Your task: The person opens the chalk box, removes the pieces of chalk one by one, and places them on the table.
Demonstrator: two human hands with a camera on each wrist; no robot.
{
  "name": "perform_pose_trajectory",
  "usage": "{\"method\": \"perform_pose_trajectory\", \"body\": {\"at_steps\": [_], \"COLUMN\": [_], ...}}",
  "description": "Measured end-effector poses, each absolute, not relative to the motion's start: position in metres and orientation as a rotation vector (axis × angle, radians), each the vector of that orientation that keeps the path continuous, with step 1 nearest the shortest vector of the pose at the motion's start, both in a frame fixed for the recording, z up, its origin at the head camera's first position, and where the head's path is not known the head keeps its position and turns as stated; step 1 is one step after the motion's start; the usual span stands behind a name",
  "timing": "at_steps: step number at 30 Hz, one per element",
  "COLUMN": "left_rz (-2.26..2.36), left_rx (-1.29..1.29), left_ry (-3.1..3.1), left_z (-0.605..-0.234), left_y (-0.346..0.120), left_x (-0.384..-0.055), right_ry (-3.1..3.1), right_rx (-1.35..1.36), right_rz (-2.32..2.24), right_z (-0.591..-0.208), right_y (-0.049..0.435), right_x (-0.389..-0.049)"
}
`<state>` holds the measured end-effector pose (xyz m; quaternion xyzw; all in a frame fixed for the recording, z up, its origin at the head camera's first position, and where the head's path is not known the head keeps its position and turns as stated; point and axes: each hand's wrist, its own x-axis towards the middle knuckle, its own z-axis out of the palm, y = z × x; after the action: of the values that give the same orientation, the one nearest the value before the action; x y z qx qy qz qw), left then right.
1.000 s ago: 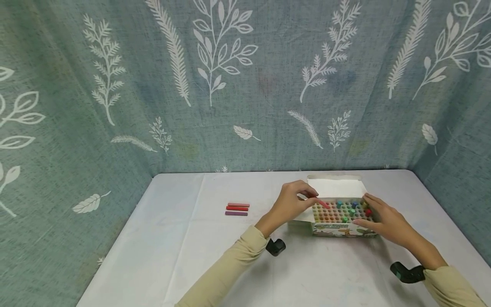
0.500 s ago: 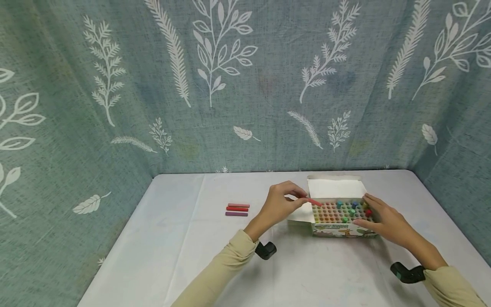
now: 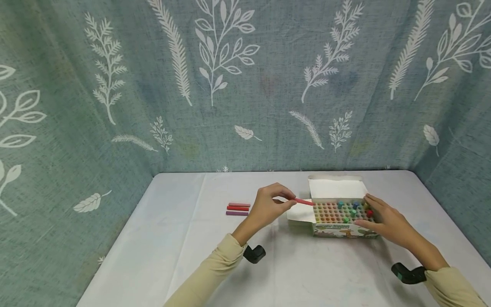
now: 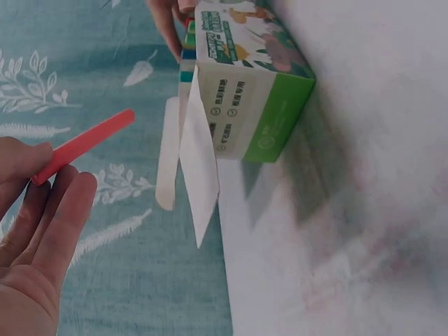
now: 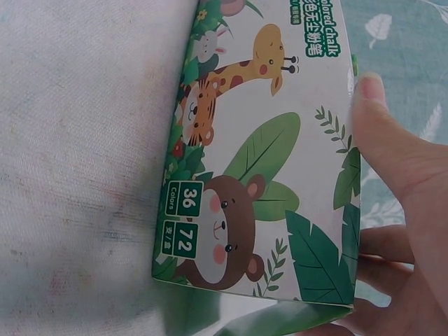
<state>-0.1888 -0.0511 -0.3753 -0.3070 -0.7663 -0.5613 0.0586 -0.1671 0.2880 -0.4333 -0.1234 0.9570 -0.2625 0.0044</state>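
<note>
My left hand pinches one end of a red chalk stick between thumb and fingers. The stick is held in the air, its free end near the left edge of an open colored chalk box. My right hand holds the box's right end, thumb at the front top edge and fingers toward the far side. In the right wrist view the box front shows printed animals. Several chalk ends, blue, green and red, stand up in the box's holed grid.
A pink chalk, a red chalk and a purple chalk lie side by side on the white-covered table. The box's lid stands raised behind, and a side flap sticks out left. A leaf-patterned curtain surrounds the table.
My left hand has moved left with the red chalk stick, from above the box's grid to past its left edge. My right hand has stayed on the box.
</note>
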Motion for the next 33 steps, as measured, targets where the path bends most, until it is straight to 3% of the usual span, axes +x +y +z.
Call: {"method": "perform_pose_trajectory", "body": {"at_steps": [33], "left_rz": [-1.716], "left_rx": [-0.631], "left_ry": [-2.394], "left_z": [-0.399], "left_y": [-0.125], "left_x": [-0.170], "right_ry": [2.991], "right_rx": [-0.371], "right_rz": [-0.840], "right_z": [-0.435], "right_y": [0.288], "right_x": [-0.168]}}
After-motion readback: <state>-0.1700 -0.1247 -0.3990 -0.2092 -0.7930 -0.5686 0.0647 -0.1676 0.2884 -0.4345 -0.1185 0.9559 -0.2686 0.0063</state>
